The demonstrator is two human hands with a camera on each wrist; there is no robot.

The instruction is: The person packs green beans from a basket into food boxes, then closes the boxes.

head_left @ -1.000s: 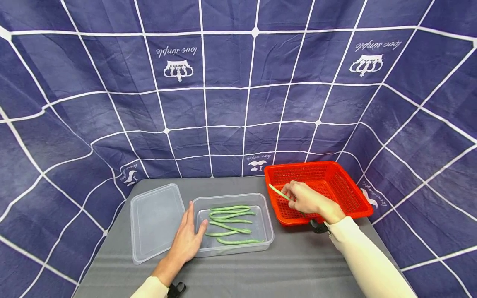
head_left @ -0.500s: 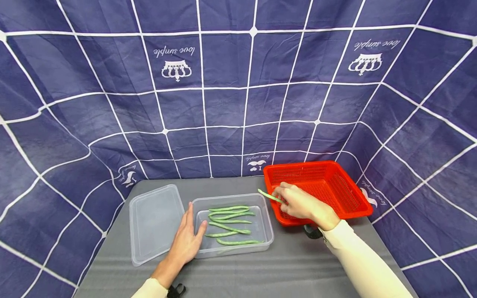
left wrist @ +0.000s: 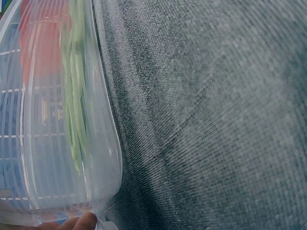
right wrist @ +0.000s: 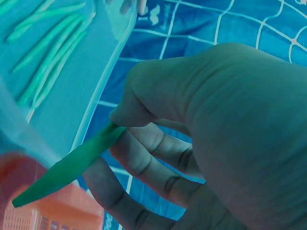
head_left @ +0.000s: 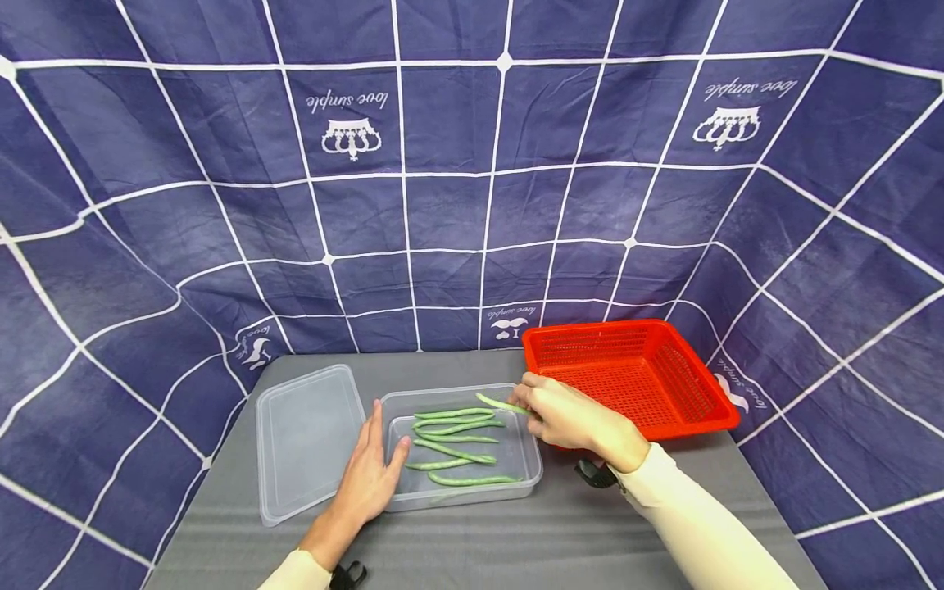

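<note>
My right hand (head_left: 564,412) pinches a green bean (head_left: 496,402) between thumb and fingers, over the right end of a clear plastic container (head_left: 459,496). In the right wrist view the held bean (right wrist: 67,172) slants down and left from the fingertips. Several green beans (head_left: 456,449) lie roughly crosswise on the container's floor. At the container's left wall rests my left hand (head_left: 372,471), its fingers straight and thumb over the rim. Through the clear wall (left wrist: 48,158) in the left wrist view, beans show as a bundle, with only fingertips visible below.
A red plastic basket (head_left: 711,418) with slotted walls stands right of the container, partly behind my right hand. To the left lies a flat translucent lid (head_left: 310,447). Grey cloth (head_left: 479,549) covers the table, and a blue gridded curtain (head_left: 450,213) surrounds its back and sides.
My right hand has carried the green bean left, from above the red basket to the container's right end. The left hand has stayed at the container's left wall.
</note>
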